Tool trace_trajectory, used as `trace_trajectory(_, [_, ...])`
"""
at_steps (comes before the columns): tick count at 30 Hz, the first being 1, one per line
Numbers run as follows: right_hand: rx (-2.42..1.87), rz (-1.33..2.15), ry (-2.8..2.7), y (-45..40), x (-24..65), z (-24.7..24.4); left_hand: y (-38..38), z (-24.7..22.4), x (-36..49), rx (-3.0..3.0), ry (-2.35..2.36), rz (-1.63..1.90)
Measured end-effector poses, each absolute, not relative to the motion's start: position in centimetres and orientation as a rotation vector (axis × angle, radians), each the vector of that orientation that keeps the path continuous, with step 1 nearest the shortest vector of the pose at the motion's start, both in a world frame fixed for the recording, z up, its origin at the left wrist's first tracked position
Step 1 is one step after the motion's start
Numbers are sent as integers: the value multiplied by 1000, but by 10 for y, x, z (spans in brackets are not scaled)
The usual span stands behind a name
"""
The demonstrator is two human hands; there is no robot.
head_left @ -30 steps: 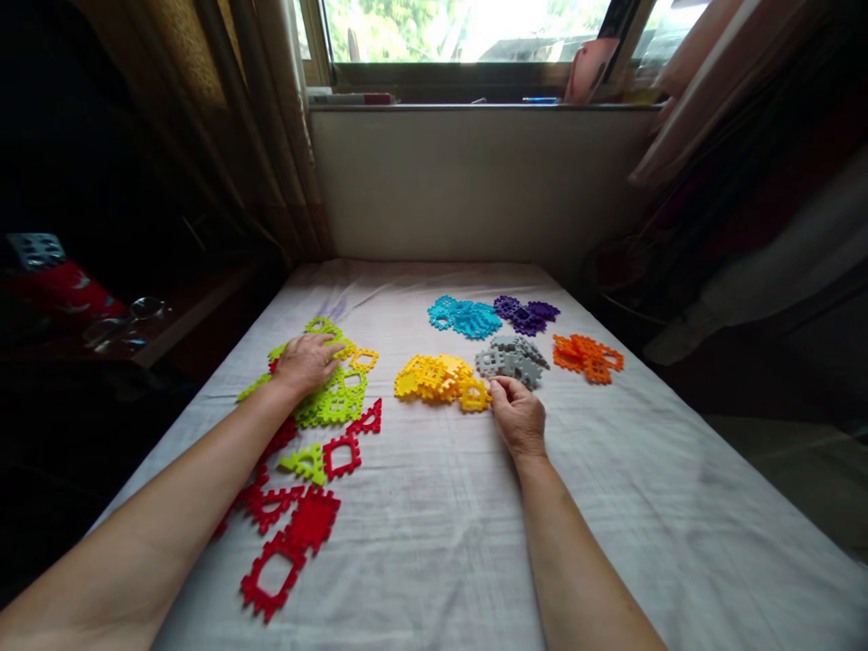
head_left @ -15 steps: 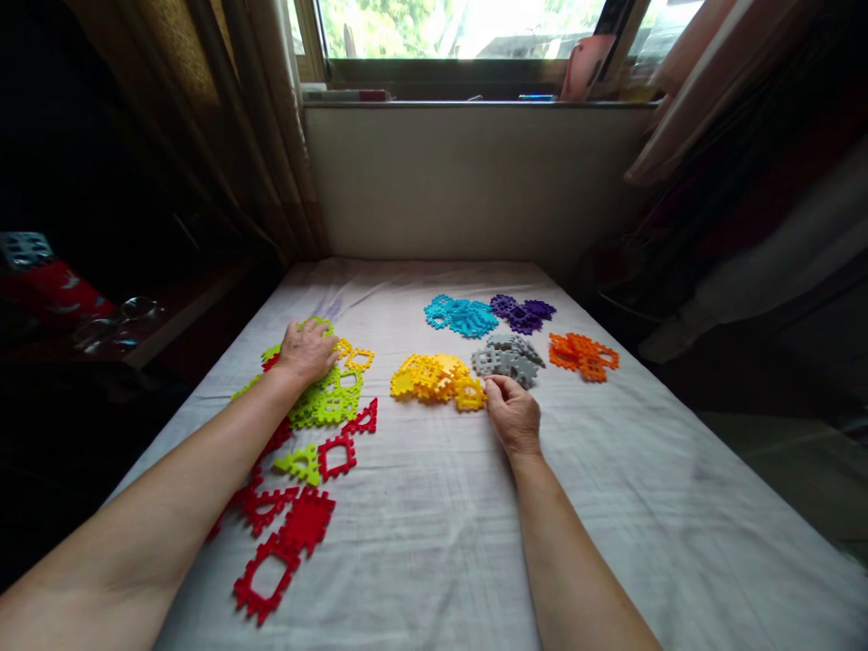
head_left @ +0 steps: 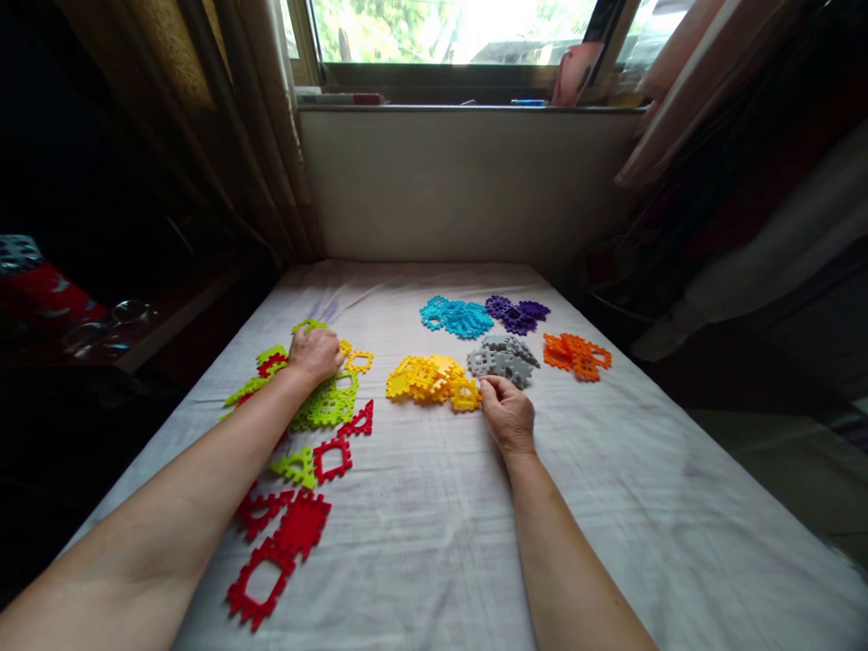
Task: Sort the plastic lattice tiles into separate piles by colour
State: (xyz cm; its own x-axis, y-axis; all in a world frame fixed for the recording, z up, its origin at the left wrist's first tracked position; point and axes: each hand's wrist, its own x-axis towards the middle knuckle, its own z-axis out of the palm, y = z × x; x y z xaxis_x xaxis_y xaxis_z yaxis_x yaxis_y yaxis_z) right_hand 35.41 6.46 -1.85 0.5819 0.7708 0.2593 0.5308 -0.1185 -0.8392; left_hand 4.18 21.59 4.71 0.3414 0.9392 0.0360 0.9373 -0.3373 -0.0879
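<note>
My left hand (head_left: 316, 353) is over the mixed pile at the left, its fingers curled down by a small yellow piece (head_left: 359, 362); what they hold is hidden. Lime green pieces (head_left: 326, 405) lie under and in front of it. My right hand (head_left: 507, 414) rests on the sheet with fingers pressed together at the right edge of the yellow pile (head_left: 424, 378), beside a square yellow piece (head_left: 465, 395). Whether it grips anything is too small to tell. The grey pile (head_left: 503, 359) lies just behind it.
Blue (head_left: 457, 317), purple (head_left: 519, 314) and orange (head_left: 576, 354) piles lie farther back. Red pieces (head_left: 304, 523) spread along the left front of the sheet-covered surface (head_left: 420, 561). A curtain (head_left: 261, 136) hangs at the left, and a windowsill (head_left: 467, 108) is behind.
My left hand has shifted slightly right over the pile and its fingers have curled in, uncovering green and red pieces at its left. My right hand stays by the yellow pile.
</note>
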Motion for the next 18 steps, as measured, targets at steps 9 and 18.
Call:
trace_trajectory(9, [-1790,288,-1080,65,354,-19,217,43,33,-2470,-1791,15])
trace_trajectory(18, [-1798,300,-1079,66,354,-19,217,49,46,-2559,-1868,-189])
